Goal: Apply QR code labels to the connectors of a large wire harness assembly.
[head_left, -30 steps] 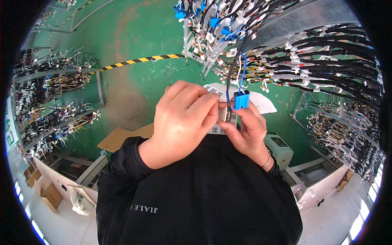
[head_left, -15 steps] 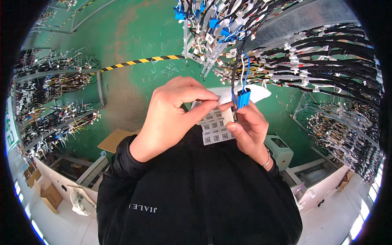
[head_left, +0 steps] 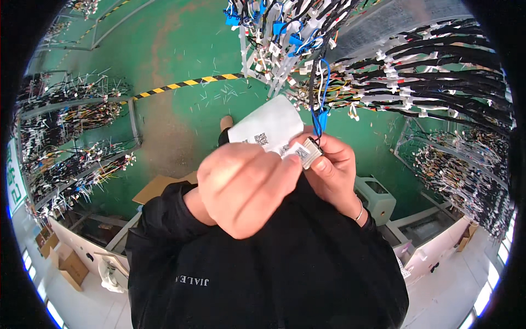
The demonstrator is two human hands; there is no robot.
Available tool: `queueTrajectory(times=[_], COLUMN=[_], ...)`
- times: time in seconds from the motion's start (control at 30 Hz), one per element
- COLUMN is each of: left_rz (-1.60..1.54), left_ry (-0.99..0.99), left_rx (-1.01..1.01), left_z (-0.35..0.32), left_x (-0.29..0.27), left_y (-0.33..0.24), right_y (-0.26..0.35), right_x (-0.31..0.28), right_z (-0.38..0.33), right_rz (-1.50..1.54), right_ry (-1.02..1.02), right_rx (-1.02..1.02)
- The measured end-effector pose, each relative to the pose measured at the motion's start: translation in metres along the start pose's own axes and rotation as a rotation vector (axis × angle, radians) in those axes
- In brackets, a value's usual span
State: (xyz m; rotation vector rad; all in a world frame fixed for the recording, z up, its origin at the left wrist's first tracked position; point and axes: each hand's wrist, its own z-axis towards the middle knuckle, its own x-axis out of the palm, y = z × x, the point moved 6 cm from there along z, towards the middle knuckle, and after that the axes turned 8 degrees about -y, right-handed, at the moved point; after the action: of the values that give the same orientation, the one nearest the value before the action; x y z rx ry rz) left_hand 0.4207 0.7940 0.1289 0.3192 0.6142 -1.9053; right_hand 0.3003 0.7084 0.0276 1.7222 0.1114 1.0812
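My right hand (head_left: pixel 335 167) pinches a white wire connector (head_left: pixel 312 153) between thumb and fingers, with dark wires running up from it. A small label with a square code (head_left: pixel 299 151) lies against the connector's face. My left hand (head_left: pixel 246 186) is closed, its fingertips on that label's edge; its inner side is hidden. Behind both hands is a curled white label sheet (head_left: pixel 268 122) with a few printed codes; part of it passes behind my left hand, and what grips it is unclear. A blue connector (head_left: pixel 323 118) on blue wire hangs just above my right fingers.
Dense wire harnesses (head_left: pixel 427 71) hang from a rack ahead and to the right. More harnesses (head_left: pixel 76 115) fill a rack on the left. A pale green stool (head_left: pixel 377 198) stands at my right; cardboard (head_left: pixel 159 189) lies at left. Black-yellow tape (head_left: pixel 186 84) crosses the green floor.
My left hand has moved down and nearer the connector. The label sheet has swung up and left, showing mostly its blank part. The white connector now shows in my right hand.
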Motion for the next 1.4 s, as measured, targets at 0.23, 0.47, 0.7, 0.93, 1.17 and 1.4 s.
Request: queueTrajectory(times=[0.23,0.47,0.7,0.93,1.17,1.4], left_rz=[-0.007,0.027,0.058,0.057,0.050,0.043], left_ry=[0.016,-0.103,-0.047,-0.036,-0.053,-0.016], left_rx=[0.115,0.151,0.177,0.186,0.200,0.197], left_z=[-0.0022,-0.0034,-0.0024,-0.0027,-0.0053,-0.0053], left_x=[0.0021,0.0047,0.0043,0.0035,0.0035,0.0036], left_y=[-0.0089,-0.0090,-0.0107,-0.0104,-0.0108,-0.0114], right_y=[-0.0011,-0.0009,-0.0014,-0.0018,-0.0035,-0.0041], right_x=[0.0015,0.0021,0.0019,0.0034,0.0021,0.0020], right_z=[-0.0032,-0.0029,-0.0028,-0.0034,-0.0045,-0.0050], right_rz=[0.039,0.059,0.054,0.049,0.040,0.068], right_ry=[0.091,0.116,0.102,0.089,0.098,0.095], right_rx=[0.040,0.008,0.016,0.022,0.022,0.043])
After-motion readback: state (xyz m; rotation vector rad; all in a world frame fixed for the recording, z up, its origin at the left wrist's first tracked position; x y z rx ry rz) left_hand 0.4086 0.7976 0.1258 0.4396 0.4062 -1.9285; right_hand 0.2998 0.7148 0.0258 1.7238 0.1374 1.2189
